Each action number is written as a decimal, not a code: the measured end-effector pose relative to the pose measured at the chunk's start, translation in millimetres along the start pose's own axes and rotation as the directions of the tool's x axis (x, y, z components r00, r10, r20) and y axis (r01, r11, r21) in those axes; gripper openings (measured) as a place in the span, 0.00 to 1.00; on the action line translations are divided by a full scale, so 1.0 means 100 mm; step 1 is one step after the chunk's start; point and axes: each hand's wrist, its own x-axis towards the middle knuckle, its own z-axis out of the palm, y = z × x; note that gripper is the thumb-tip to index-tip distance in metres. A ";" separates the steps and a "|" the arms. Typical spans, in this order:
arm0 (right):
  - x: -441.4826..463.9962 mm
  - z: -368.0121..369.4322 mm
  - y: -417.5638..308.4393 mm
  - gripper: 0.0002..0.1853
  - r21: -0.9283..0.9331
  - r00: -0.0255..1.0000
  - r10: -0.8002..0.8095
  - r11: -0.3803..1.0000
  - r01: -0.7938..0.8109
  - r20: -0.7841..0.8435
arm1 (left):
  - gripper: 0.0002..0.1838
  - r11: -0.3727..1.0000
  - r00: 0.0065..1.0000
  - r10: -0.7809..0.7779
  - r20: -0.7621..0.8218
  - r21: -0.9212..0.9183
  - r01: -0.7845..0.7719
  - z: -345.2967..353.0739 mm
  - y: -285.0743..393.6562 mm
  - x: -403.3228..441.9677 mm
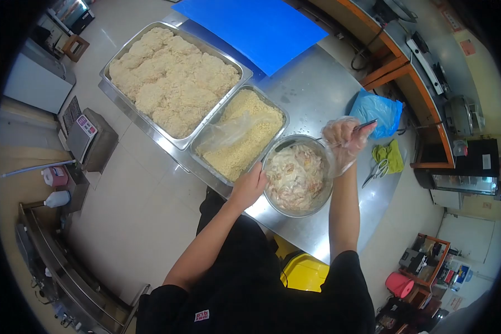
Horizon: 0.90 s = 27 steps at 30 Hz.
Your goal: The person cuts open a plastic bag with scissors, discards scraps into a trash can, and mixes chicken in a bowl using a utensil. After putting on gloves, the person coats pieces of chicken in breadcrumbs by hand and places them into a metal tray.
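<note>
A round metal bowl (270, 204) stands on the steel table, filled with raw meat pieces (295, 178) in a pale, creamy batter. My bare left hand (248, 188) grips the bowl's left rim. Above the right rim, my right hand (344, 137) wears a loose clear plastic glove and is closed around a thin dark utensil handle (367, 124). The other end of that utensil is hard to make out. Left of the bowl, a metal tray (285, 123) contains yellowish crumbs (245, 128) with a clear plastic bag (224, 133) lying on them.
A large metal pan (107, 69) of breaded pieces sits at the far left of the steel table (317, 78). A blue board (256, 28) lies behind. On the right are a blue plastic bag (377, 111), a green cloth (392, 156) and scissors (376, 171). A yellow bin (306, 273) stands below.
</note>
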 end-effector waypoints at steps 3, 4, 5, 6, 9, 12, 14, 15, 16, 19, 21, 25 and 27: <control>-0.18 -0.04 -0.26 0.42 0.025 0.991 0.002 1.000 -0.006 0.136 | 0.14 1.000 1.000 0.004 -0.008 -0.010 -0.004 -0.02 0.04 0.00; -0.29 0.01 -0.34 0.42 0.005 0.984 -0.038 0.999 0.038 0.172 | 0.14 1.000 1.000 0.007 -0.010 -0.013 -0.007 -0.02 0.04 0.00; -0.40 0.08 -0.39 0.42 -0.013 0.976 -0.076 0.997 0.080 0.206 | 0.14 1.000 1.000 0.008 -0.011 -0.017 -0.008 -0.02 0.03 -0.01; -0.49 0.18 -0.45 0.42 -0.048 0.967 -0.106 0.992 0.120 0.231 | 0.14 1.000 1.000 0.002 -0.010 -0.014 -0.002 -0.02 0.03 -0.01; -0.77 0.47 -0.62 0.41 -0.136 0.934 -0.198 0.960 0.246 0.297 | 0.14 1.000 1.000 -0.002 -0.002 -0.003 0.002 -0.01 0.03 0.00; -1.04 0.67 -0.73 0.39 -0.195 0.895 -0.286 0.910 0.366 0.342 | 0.14 1.000 1.000 -0.001 -0.001 -0.003 0.001 -0.01 0.03 0.00; -1.18 0.83 -0.76 0.39 -0.244 0.889 -0.308 0.884 0.399 0.337 | 0.14 1.000 1.000 -0.001 0.003 -0.015 0.001 -0.02 0.03 0.00; -1.24 0.91 -0.77 0.39 -0.278 0.891 -0.314 0.869 0.409 0.329 | 0.14 1.000 1.000 0.006 0.000 -0.010 -0.006 -0.01 0.02 0.01; -1.29 0.99 -0.79 0.39 -0.308 0.893 -0.318 0.856 0.415 0.319 | 0.15 1.000 1.000 0.013 -0.003 -0.005 -0.013 0.00 0.01 0.01; -1.45 1.17 -0.81 0.39 -0.398 0.904 -0.326 0.818 0.416 0.276 | 0.15 1.000 1.000 0.022 -0.001 0.005 -0.022 -0.01 0.03 0.01; -1.52 1.24 -0.82 0.39 -0.444 0.910 -0.331 0.796 0.411 0.249 | 0.15 1.000 1.000 0.027 -0.001 0.007 -0.027 -0.01 0.04 0.01; -1.63 1.33 -0.80 0.39 -0.505 0.919 -0.332 0.768 0.394 0.213 | 0.15 0.999 0.999 0.033 -0.013 -0.003 -0.033 -0.01 0.01 0.01; -1.66 1.37 -0.80 0.39 -0.526 0.921 -0.335 0.757 0.389 0.199 | 0.14 0.999 0.999 0.035 -0.014 -0.012 -0.035 -0.01 0.02 0.01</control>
